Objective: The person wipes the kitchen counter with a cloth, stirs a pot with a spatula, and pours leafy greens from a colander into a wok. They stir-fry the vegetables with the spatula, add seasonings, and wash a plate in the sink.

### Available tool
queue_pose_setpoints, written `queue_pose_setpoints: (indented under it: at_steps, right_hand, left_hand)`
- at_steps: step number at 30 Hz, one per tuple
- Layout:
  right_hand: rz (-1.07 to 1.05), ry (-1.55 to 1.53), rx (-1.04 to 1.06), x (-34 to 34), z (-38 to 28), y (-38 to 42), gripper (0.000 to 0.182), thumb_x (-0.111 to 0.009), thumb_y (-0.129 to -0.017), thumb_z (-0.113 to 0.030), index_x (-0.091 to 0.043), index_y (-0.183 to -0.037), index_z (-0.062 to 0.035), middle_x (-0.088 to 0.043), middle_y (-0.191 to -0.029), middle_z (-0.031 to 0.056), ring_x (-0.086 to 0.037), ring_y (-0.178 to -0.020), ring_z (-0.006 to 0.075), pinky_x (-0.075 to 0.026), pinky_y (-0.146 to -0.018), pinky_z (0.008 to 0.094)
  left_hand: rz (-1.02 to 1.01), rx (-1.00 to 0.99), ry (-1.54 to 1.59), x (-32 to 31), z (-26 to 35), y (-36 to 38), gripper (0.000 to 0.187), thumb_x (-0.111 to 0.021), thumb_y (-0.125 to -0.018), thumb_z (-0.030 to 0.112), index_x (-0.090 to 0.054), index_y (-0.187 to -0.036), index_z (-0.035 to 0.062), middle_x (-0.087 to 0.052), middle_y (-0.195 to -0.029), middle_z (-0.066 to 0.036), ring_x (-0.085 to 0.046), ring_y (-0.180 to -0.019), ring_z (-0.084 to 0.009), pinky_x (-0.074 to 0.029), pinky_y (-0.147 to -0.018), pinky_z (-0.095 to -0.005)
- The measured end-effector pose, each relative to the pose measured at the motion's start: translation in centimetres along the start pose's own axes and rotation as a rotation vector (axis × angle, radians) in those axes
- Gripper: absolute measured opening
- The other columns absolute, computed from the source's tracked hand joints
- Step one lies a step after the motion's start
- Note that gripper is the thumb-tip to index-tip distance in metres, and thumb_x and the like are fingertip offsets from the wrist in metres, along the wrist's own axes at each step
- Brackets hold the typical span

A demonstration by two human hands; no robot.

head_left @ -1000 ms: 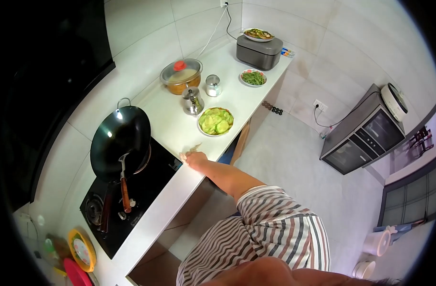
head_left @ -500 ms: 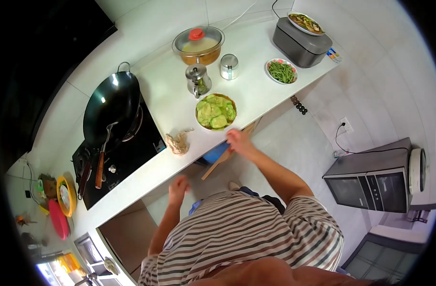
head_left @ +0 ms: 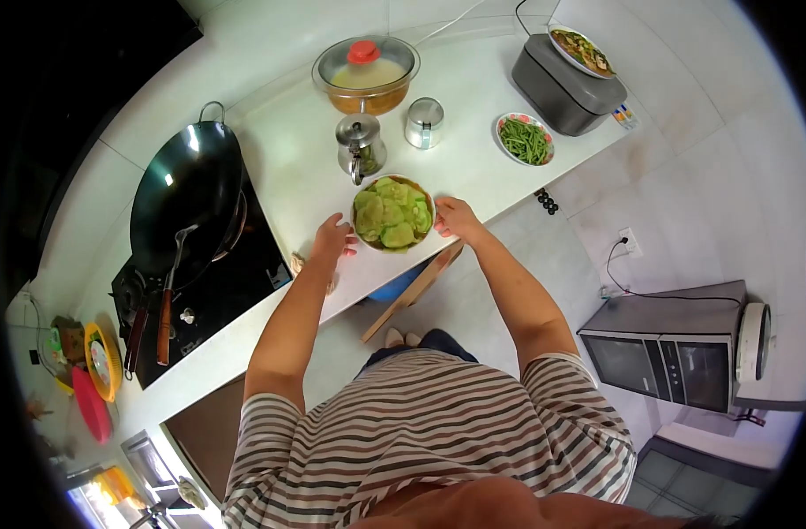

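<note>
Pale green vegetable slices (head_left: 392,212) fill a round, light-rimmed plate (head_left: 357,240) near the counter's front edge. At its left rim is my left hand (head_left: 335,236), with fingers spread and curved towards the plate. My right hand (head_left: 456,218) is at the opposite rim, thumb and fingers apart. Both hands are at or very close to the rim; whether they touch it is hard to see. Behind the plate stands a metal-lidded pot with a spout (head_left: 361,145). A crumpled beige bundle (head_left: 297,263) is mostly hidden by my left forearm.
A wok (head_left: 187,194) and a wooden-handled utensil (head_left: 165,326) are on the stove at left. Further back are a lidded glass pot (head_left: 368,93), a jar (head_left: 424,123), a plate of green beans (head_left: 525,141) and a grey box (head_left: 566,88). A wooden board (head_left: 412,293) juts below the counter edge.
Both hands have come to opposite sides of the plate, the left up from below the counter edge, the right from in front of it. The view has moved closer; the plate seems to stay put.
</note>
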State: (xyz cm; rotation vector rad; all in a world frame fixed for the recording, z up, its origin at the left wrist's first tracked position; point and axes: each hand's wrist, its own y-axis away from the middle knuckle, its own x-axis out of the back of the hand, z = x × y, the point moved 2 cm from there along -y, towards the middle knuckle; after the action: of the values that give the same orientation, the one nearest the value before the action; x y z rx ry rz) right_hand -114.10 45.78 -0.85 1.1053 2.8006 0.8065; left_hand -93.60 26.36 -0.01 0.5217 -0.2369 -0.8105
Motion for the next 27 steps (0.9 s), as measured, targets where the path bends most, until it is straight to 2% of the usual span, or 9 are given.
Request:
queue_pose_setpoints:
  at_steps: [2, 7, 9, 12, 18, 27]
  right_hand:
    - [-0.112, 0.088, 0.003, -0.3, -0.2, -0.6, 0.027, -0.039, -0.088, -0.017, -0.055, -0.105, -0.0038, -0.059, -0.077, 0.005, -0.056, -0.061, 0.0123, -0.047, -0.051, 0.0252]
    - [-0.152, 0.138, -0.022, -0.2, -0.9, -1.4, 0.027, -0.038, -0.088, -0.016, -0.056, -0.102, -0.0028, -0.06, -0.073, 0.0057, -0.056, -0.056, 0.0121, -0.047, -0.048, 0.0254]
    - [-0.211, 0.134, -0.039, -0.1, -0.7, -2.1, 0.026, -0.036, -0.087, -0.013, -0.056, -0.099, -0.0028, -0.061, -0.071, 0.0063, -0.057, -0.055, 0.0121, -0.047, -0.048, 0.025]
    - [-0.229, 0.126, -0.042, 0.1, -1.1, -2.0, 0.026, -0.035, -0.086, -0.012, -0.056, -0.097, -0.002, -0.061, -0.07, 0.0075, -0.057, -0.054, 0.013, -0.047, -0.047, 0.0246]
    - [-0.262, 0.201, -0.015, 1.4, -1.7, -2.8, 0.026, -0.035, -0.083, -0.008, -0.054, -0.098, 0.001, -0.061, -0.07, 0.0108, -0.059, -0.054, 0.0161, -0.049, -0.046, 0.0267]
    - [-0.288, 0.227, 0.044, 5.6, -1.6, -4.3, 0.028, -0.036, -0.081, -0.006, -0.054, -0.1, 0.0022, -0.061, -0.071, 0.0115, -0.061, -0.055, 0.0174, -0.05, -0.047, 0.0279]
  left_hand:
    - [-0.012, 0.035, -0.033, -0.3, 0.0, -0.8, 0.053, -0.048, -0.082, 0.013, -0.034, -0.131, 0.0009, -0.056, -0.093, -0.013, -0.057, -0.067, -0.019, -0.051, -0.051, -0.0309]
    - [-0.017, 0.07, -0.009, -0.4, 0.3, -1.8, 0.047, -0.047, -0.081, 0.012, -0.043, -0.125, -0.0004, -0.059, -0.083, -0.01, -0.056, -0.06, -0.0174, -0.051, -0.049, -0.03]
    - [-0.084, 0.082, 0.018, -0.6, 0.4, -2.0, 0.04, -0.048, -0.081, 0.013, -0.049, -0.118, -0.0005, -0.059, -0.076, -0.009, -0.056, -0.058, -0.017, -0.051, -0.05, -0.0299]
    - [-0.042, 0.079, -0.013, -1.2, 0.7, -1.3, 0.034, -0.048, -0.081, 0.013, -0.053, -0.111, -0.0005, -0.059, -0.074, -0.008, -0.057, -0.057, -0.0168, -0.051, -0.051, -0.0293]
    - [0.076, 0.143, 0.088, -2.7, 0.8, 0.1, 0.032, -0.05, -0.08, 0.012, -0.053, -0.11, -0.0005, -0.059, -0.074, -0.008, -0.057, -0.057, -0.0161, -0.051, -0.052, -0.0288]
    - [0.087, 0.124, 0.111, -6.9, 1.0, -0.2, 0.036, -0.052, -0.08, 0.014, -0.052, -0.112, -0.0023, -0.06, -0.077, -0.009, -0.057, -0.058, -0.0156, -0.051, -0.053, -0.0285]
